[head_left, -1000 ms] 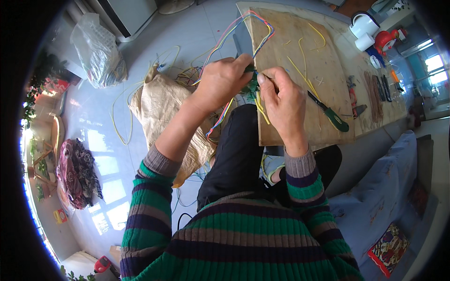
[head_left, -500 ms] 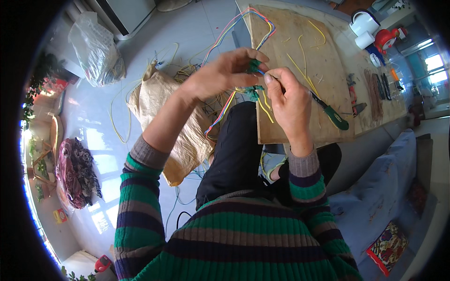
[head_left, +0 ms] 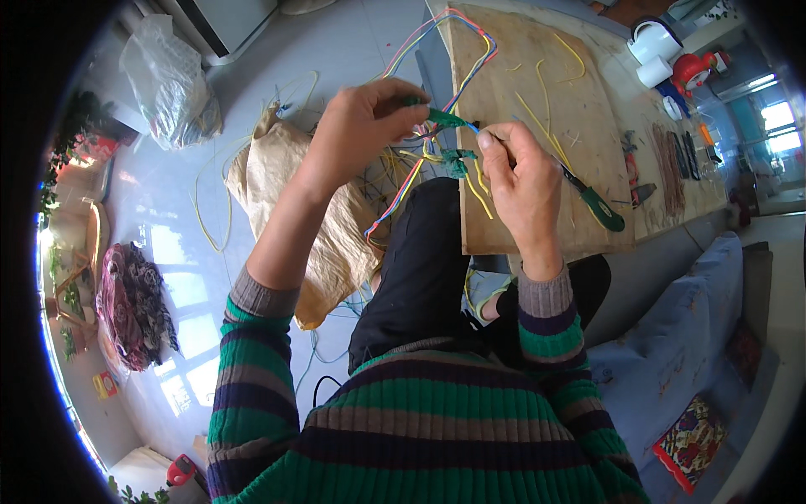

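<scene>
My left hand (head_left: 361, 126) is raised over the left edge of the wooden board, its thumb and fingers pinching green tape (head_left: 445, 119). The tape stretches right, onto a blue wire (head_left: 472, 128). My right hand (head_left: 522, 181) grips that wire between thumb and forefinger. Just below, another wire joint is wrapped in crumpled green tape (head_left: 455, 162), with yellow wire ends (head_left: 480, 195) hanging from it. A bundle of red, blue and yellow wires (head_left: 485, 44) loops above. A green-handled tool (head_left: 603, 210) extends from behind my right hand; whether I hold it is unclear.
Yellow wire offcuts (head_left: 546, 126) lie on the wooden board (head_left: 579, 92). Pliers (head_left: 642, 195), brown wires and a white mug (head_left: 653, 40) are at the table's right. Left of my knee, a beige sack (head_left: 281, 181) and tangled wires lie on the floor.
My left hand has moved left and turned, drawing the green tape out into a longer, visible strip. My right hand stays almost in place on the blue wire.
</scene>
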A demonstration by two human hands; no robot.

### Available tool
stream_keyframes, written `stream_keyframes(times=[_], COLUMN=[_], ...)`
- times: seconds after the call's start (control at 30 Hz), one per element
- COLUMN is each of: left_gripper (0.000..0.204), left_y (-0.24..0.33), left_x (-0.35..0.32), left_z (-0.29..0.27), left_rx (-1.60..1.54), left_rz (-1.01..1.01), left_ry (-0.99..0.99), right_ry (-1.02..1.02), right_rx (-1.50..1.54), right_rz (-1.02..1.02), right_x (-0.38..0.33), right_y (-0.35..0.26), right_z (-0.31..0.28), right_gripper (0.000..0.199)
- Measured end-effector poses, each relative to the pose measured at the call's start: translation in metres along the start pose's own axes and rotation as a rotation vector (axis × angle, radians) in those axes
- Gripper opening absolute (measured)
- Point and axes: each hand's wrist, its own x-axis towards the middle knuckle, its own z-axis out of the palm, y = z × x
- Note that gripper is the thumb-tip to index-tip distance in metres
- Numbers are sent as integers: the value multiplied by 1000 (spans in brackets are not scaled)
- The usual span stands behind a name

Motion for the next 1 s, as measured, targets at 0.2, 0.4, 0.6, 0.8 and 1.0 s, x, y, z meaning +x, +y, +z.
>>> stream_keyframes(times=[0.2,0.4,0.6,0.8,1.0], left_gripper=[28,23,12,18,29], left_y=[9,17,10,1,18], left_x=[-23,-27,-40,-28,-21], left_z=[0,21,27,28,30], left_rx=[625,280,90,-350,298], left_rz=[497,338,343,-66,85], left_ry=[285,362,-113,-160,79], right_ry=[6,17,12,16,10], right_rx=[3,14,27,-18,-24], right_rz=[-11,-23,-38,-41,-77], right_x=[0,2,2,-1,-3], right_y=[-3,-6,-3,-7,-13], right_z=[3,2,2,1,1], right_gripper=[12,12,12,11,9])
